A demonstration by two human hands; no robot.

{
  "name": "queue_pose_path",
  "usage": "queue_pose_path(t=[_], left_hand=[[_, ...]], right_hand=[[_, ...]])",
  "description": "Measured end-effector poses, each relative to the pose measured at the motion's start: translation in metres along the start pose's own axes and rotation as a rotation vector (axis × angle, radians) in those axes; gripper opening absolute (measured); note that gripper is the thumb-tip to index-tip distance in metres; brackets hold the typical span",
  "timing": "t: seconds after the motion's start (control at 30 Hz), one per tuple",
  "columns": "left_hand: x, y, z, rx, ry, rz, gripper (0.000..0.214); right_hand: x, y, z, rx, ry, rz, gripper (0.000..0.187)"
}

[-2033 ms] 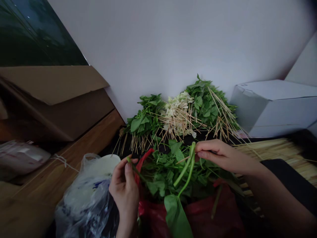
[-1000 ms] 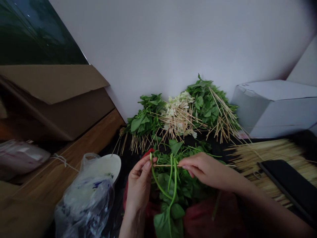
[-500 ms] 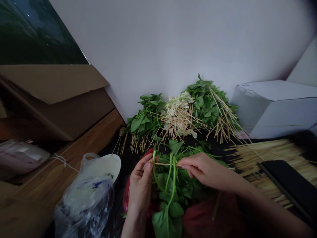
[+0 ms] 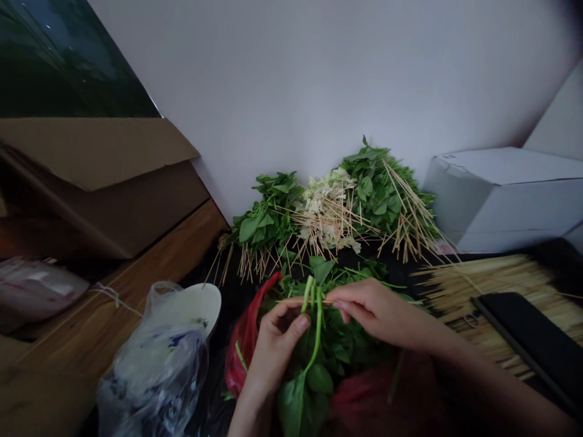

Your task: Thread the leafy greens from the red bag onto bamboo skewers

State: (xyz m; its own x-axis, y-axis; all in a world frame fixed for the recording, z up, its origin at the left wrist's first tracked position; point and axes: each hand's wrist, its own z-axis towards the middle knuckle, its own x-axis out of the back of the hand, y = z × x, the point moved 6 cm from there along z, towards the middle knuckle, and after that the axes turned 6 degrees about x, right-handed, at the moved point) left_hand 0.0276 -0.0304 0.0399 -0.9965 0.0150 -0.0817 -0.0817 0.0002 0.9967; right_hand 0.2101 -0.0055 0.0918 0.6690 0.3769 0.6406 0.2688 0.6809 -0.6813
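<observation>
My right hand [image 4: 373,312] pinches a thin bamboo skewer [image 4: 294,300] that lies level and runs through green vegetable stems [image 4: 316,325]. My left hand [image 4: 277,343] is closed on those stems just under the skewer's tip. The leaves [image 4: 300,394] hang down from the stems over a red plastic bag [image 4: 248,340] full of loose greens [image 4: 341,340].
Finished skewers of greens [image 4: 268,218] and pale vegetable [image 4: 328,212] lie piled against the wall. A heap of bare skewers [image 4: 483,279] and a black flat object [image 4: 532,334] sit at right, a white box [image 4: 505,194] behind. A clear plastic bag [image 4: 155,364], white bowl [image 4: 200,303] and cardboard box [image 4: 104,176] are at left.
My left hand has slid right along the skewer, bunching the stems closer to my right hand. Two seconds ago the stems were held apart, one in each hand.
</observation>
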Motion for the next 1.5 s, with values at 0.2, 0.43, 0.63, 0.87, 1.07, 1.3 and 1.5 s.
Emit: queue_pose_path(t=[0.2,0.43,0.63,0.87,1.07,1.3,1.5], left_hand=[[0.005,0.004,0.001,0.09,-0.125,0.122,0.046],[-0.003,0.012,0.056,-0.094,0.003,0.668,0.022],[-0.039,-0.026,0.082,-0.06,-0.043,1.021,0.027],[-0.035,-0.043,0.084,-0.031,-0.037,1.037,0.012],[-0.021,-0.02,0.082,-0.129,0.025,0.897,0.01],[0.0,0.038,0.069,-0.348,0.27,0.642,0.009],[-0.007,0.074,0.041,-0.639,0.346,0.733,0.008]], right_hand=[[0.066,0.008,-0.018,0.094,0.046,0.098,0.025],[0.089,0.012,-0.033,0.147,-0.011,0.214,0.027],[0.081,0.011,-0.029,0.13,-0.007,0.237,0.029],[0.084,0.008,-0.027,0.099,0.058,0.235,0.027],[0.091,0.01,-0.031,0.063,0.122,0.198,0.024],[0.095,0.02,-0.035,-0.001,0.172,0.162,0.024],[0.101,0.02,-0.039,-0.002,0.197,0.156,0.024]])
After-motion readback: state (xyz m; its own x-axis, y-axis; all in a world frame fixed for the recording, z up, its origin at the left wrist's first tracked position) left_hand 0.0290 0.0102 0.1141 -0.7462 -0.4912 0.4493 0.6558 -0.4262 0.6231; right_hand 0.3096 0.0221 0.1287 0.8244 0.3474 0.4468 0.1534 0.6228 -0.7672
